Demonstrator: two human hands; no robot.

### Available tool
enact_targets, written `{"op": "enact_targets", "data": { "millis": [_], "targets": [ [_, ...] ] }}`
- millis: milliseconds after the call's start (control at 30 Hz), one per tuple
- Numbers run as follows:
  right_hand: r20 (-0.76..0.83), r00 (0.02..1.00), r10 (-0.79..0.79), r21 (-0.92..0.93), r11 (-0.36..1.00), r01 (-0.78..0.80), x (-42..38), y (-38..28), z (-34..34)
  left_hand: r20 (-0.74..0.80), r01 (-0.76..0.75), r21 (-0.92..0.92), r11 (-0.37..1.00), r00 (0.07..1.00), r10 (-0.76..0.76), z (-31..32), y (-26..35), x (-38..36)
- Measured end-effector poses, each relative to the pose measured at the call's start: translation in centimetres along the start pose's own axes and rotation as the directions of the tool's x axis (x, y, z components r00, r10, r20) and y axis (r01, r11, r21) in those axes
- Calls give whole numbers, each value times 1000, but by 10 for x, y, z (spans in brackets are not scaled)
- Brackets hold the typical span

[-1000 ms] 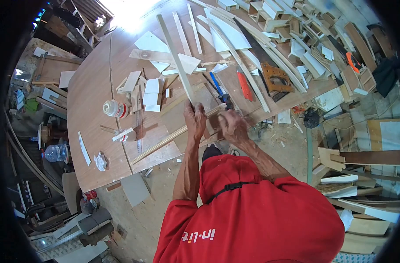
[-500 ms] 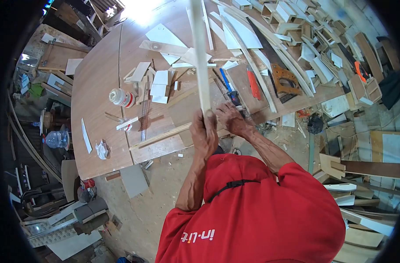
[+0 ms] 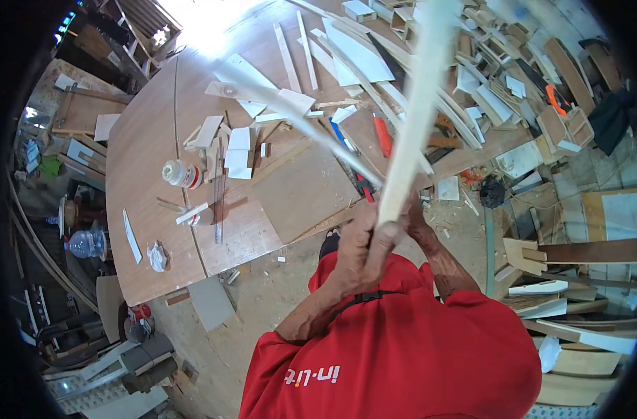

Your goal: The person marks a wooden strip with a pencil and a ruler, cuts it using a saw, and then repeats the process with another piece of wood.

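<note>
My left hand (image 3: 364, 248) is closed around the lower end of a long pale wooden strip (image 3: 418, 112), which rises toward the camera. Just behind that strip, my right hand (image 3: 418, 218) is partly covered, with its fingers mostly hidden. A second, thinner strip (image 3: 318, 134), blurred, slants over the table with its near end close to both hands. Beyond the hands lie a blue-handled tool (image 3: 339, 133) and a red tool (image 3: 382, 135). A handsaw (image 3: 443, 142) is partly hidden behind the held strip.
The brown table (image 3: 144, 230) bears a white jar (image 3: 181, 174), a metal ruler (image 3: 219, 202), white offcuts (image 3: 239, 152) and a flat board (image 3: 304, 192). Wooden pieces are heaped at the right, with a black bundle (image 3: 492, 192) near the table edge. A plastic bottle (image 3: 88, 243) stands left.
My left hand and the long strip have moved right and closer to the body. The thinner strip now slants over the table, and strips at the near edge are gone. My right hand has left the blue-handled tool.
</note>
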State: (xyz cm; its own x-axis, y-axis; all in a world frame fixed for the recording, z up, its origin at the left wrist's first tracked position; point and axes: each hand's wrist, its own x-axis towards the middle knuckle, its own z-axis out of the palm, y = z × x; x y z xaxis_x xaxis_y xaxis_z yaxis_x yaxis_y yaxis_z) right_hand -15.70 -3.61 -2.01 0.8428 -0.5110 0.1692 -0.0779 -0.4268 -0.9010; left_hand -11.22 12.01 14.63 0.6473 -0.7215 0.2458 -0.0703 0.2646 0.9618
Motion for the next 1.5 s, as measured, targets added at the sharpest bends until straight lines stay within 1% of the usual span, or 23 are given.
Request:
{"op": "enact_targets", "data": {
  "millis": [33, 100, 167, 233, 267, 367, 633, 700, 733, 800, 867, 933, 967, 1033, 1067, 1133, 1167, 1233, 1300, 1367, 1400, 1467, 1500],
  "targets": [
    [-130, 991, -40, -142, 990, 21, 10, -4, -7, 9, -1, -5, 1000, 1000, 1, -1, -2, 1],
    [-375, 925, -62, -281, 958, -50, 23, 11, -14, -30, 171, -377, 910, 980, -197, -10, -12, 5],
    [-408, 912, -44, -363, 924, -118, 42, 24, -31, 37, 189, -467, 864, 980, -194, -22, -25, 12],
    [-430, 902, -32, -410, 897, -163, 59, 36, -40, -67, 222, -623, 750, 940, -334, -23, -25, 18],
    [-449, 893, -21, -456, 865, -208, 65, 41, -42, 10, 224, -675, 703, 955, -296, -33, -40, 16],
    [-419, 903, -95, -537, 828, -162, 81, 48, -48, -49, 289, -608, 739, 916, -399, -40, -61, 14],
    [-291, 956, 44, -700, 671, -244, 86, 39, -53, -119, 318, -558, 767, 884, -453, -30, -84, 6],
    [-483, 861, -156, -691, 672, -266, 79, 27, -53, -143, 310, -558, 770, 878, -457, -22, -89, 3],
    [-479, 864, -153, -693, 670, -266, 71, 10, -61, -165, 304, -558, 772, 871, -462, -19, -92, 0],
    [-82, 992, 96, -212, 971, -111, 44, -31, -79, -166, 301, -542, 785, 877, -451, -15, -98, -5],
    [341, 920, 194, -41, 981, -192, 14, -39, -88, -176, 291, -524, 800, 883, -436, -11, -108, -11],
    [552, 796, 250, 86, 932, -352, -22, -58, -84, -219, 280, -487, 827, 878, -426, -5, -122, -17],
    [567, 787, 244, 85, 933, -350, -34, -62, -79, -237, 272, -488, 830, 873, -426, 0, -126, -20],
    [326, 928, 180, -124, 981, -147, -51, -69, -70, -252, 263, -477, 838, 873, -418, 8, -127, -24],
    [336, 925, 178, -123, 982, -145, -58, -67, -67, -255, 301, -438, 847, 862, -438, 10, -125, -26],
    [153, 988, -10, -284, 957, 53, -67, -57, -59, -258, 277, -422, 863, 876, -408, 11, -125, -30],
    [156, 988, -7, -286, 957, 52, -69, -51, -57, -251, 258, -405, 877, 891, -378, 13, -125, -33],
    [144, 976, -162, -289, 936, 198, -72, -43, -57, -253, 296, -400, 868, 874, -415, 13, -124, -41],
    [163, 978, -130, -274, 946, 172, -71, -41, -61, -253, 326, -392, 860, 861, -442, 5, -120, -48],
    [182, 979, -96, -254, 957, 142, -69, -38, -66, -64, 563, 80, 823, 827, -559, -10, -107, -62],
    [235, 969, -71, -255, 958, 132, -64, -34, -70, -58, 563, 82, 823, 827, -560, -13, -95, -67],
    [285, 958, -40, -256, 960, 116, -55, -31, -72, 14, 378, 694, 613, 844, -536, -15, -67, -72],
    [351, 937, -6, -274, 956, 109, -48, -32, -74, 16, 378, 695, 612, 843, -538, -17, -64, -71]
  ]
}}
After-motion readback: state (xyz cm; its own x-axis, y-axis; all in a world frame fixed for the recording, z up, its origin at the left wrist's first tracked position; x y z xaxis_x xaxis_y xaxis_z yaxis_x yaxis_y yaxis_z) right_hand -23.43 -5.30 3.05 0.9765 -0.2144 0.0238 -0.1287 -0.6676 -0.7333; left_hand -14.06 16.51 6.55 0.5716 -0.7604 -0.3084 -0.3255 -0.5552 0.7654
